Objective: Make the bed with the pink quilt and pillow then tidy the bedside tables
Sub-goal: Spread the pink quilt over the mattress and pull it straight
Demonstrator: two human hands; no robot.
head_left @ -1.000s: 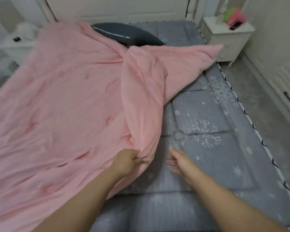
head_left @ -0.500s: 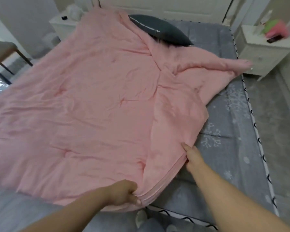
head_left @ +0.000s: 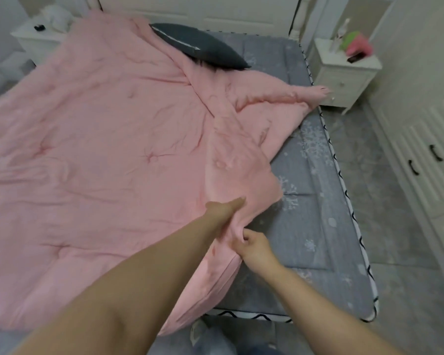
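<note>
My right-hand fingers (head_left: 245, 235) pinch the folded flap of the pink quilt (head_left: 100, 149) at lower centre; my left hand (head_left: 222, 210) grips the fold just above. I should draw it rightward over the bare grey mattress (head_left: 318, 226), keeping the edge taut.

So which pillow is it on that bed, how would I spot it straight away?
Start at the bed, with its grey snowflake-patterned cover, and look up to the end by the white headboard. There lies the pillow, its near edge tucked under the pink quilt. It is the only dark charcoal thing on the bed, with a thin pale stripe across it.
</note>
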